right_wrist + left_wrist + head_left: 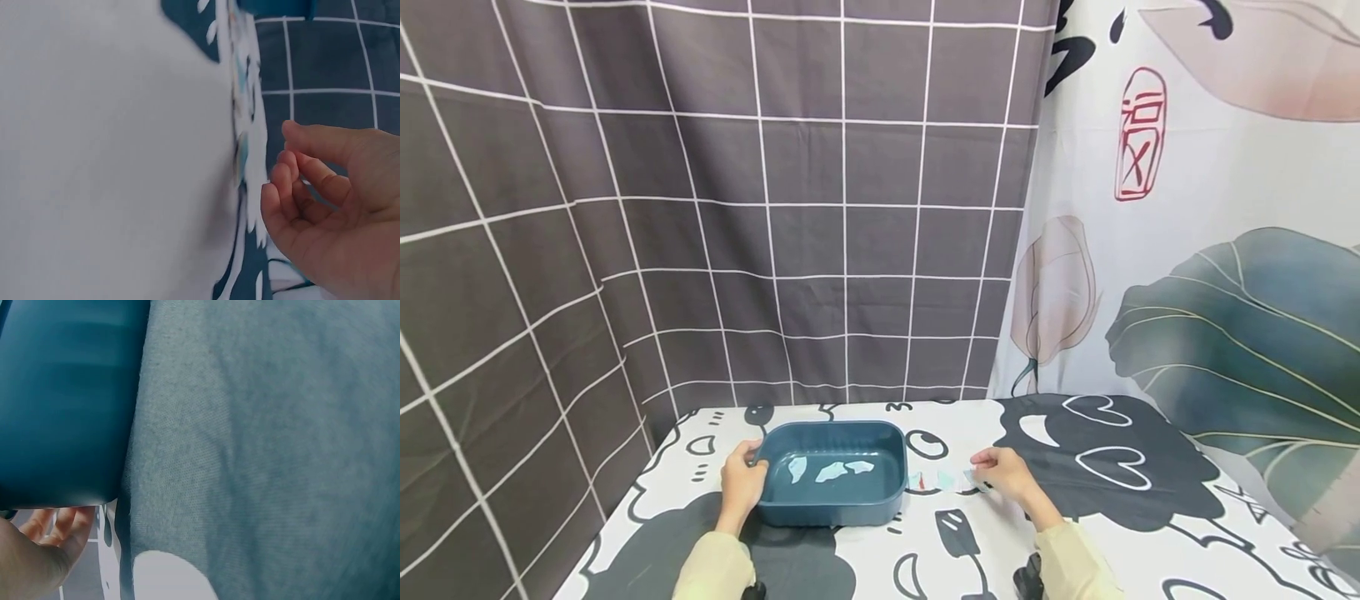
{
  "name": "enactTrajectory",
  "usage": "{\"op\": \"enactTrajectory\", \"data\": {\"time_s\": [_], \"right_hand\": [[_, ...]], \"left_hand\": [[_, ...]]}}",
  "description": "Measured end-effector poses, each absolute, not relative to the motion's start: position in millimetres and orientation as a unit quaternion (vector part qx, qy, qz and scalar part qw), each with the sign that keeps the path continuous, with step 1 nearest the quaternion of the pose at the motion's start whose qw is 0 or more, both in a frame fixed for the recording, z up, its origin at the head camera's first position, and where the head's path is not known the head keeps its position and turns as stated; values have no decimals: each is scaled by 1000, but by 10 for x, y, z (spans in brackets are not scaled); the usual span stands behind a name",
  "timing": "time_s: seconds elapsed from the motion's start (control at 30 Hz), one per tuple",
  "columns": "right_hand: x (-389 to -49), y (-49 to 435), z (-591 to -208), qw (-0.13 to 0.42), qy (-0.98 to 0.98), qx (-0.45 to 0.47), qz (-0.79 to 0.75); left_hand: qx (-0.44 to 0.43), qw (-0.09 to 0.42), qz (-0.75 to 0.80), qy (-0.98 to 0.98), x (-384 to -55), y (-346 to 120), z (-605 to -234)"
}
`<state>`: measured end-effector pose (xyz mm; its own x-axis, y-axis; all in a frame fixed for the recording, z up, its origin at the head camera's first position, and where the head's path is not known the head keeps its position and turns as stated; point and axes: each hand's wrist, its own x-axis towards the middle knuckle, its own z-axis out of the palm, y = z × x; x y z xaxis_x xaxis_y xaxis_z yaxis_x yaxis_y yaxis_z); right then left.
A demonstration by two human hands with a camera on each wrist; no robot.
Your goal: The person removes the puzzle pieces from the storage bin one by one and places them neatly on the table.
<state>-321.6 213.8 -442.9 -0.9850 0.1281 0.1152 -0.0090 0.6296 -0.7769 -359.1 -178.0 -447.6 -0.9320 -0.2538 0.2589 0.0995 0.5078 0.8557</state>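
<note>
A dark blue rectangular plastic basin [831, 515] stands on the table, with three thin pale blue-and-white scraps [797, 468] lying on its floor. My left hand [743, 483] grips the basin's left end; in the left wrist view its fingers [72, 528] are at the basin's wall. Right of the basin lie a few similar small flat pieces [945, 480], one with a red mark. Over the rightmost of them is my right hand [1006, 473]. In the right wrist view its fingers are loosely curled, thumb near the index fingertip, with nothing visible between them.
A white cloth with black cartoon drawings covers the table [917, 533]. Behind it hangs a dark grey curtain [880, 242] with a white grid. A white curtain [1075, 167] with painted leaves and flowers hangs on the right.
</note>
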Motion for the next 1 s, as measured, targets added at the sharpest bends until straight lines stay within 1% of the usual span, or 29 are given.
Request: {"op": "enactTrajectory", "data": {"time_s": [0.13, 0.27, 0.4, 0.43, 0.53, 0.63, 0.67, 0.8, 1.0], "right_hand": [[-3257, 1972, -4359, 82, -887, -16, 455], [-3297, 1752, -4275, 98, -879, 19, 467], [-3349, 1536, -4205, 124, -871, 78, 470], [-3377, 1496, -4214, 133, -865, 106, 472], [-3429, 1310, -4164, 130, -850, 143, 489], [-3473, 1106, -4144, 117, -826, 140, 533], [-3466, 1024, -4121, 108, -819, 118, 552], [-3511, 789, -4171, 103, -786, 80, 604], [-3614, 550, -4339, 121, -822, 74, 552]], "left_hand": [[51, 178, -492, -851, -3590, -1797, -4475], [51, 177, -493, -850, -3584, -1790, -4464], [50, 180, -495, -849, -3587, -1771, -4471], [51, 181, -496, -848, -3585, -1767, -4477], [53, 191, -497, -845, -3599, -1764, -4492], [55, 199, -497, -843, -3599, -1760, -4517], [57, 201, -497, -842, -3598, -1757, -4527], [52, 195, -499, -842, -3596, -1744, -4549], [52, 197, -499, -842, -3610, -1771, -4541]]}}
